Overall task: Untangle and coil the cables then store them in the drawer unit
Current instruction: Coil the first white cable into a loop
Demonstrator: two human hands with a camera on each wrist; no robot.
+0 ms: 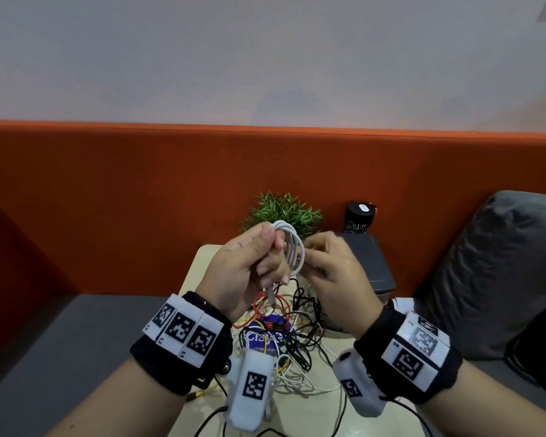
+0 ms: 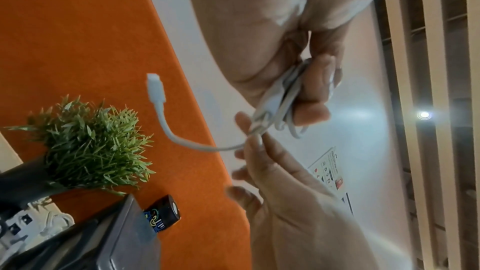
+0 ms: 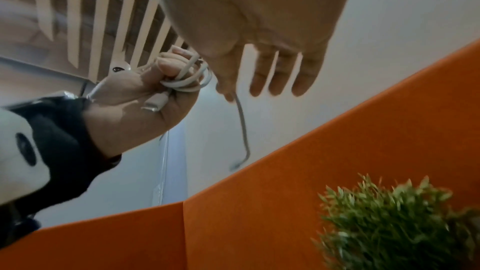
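My left hand is raised above the table and grips a white cable coil of a few loops, with one plug poking out under the palm. My right hand sits just right of the coil and pinches the same cable's loose tail between thumb and forefinger, its other fingers straight. The tail ends in a white plug hanging free. Below the hands, a tangle of black, white, red and yellow cables lies on the beige table. The dark grey drawer unit stands behind my right hand.
A small green plant in a dark pot and a black printed can stand at the table's back by the orange partition. A grey cushion lies to the right. A blue-and-white packet sits under the tangle.
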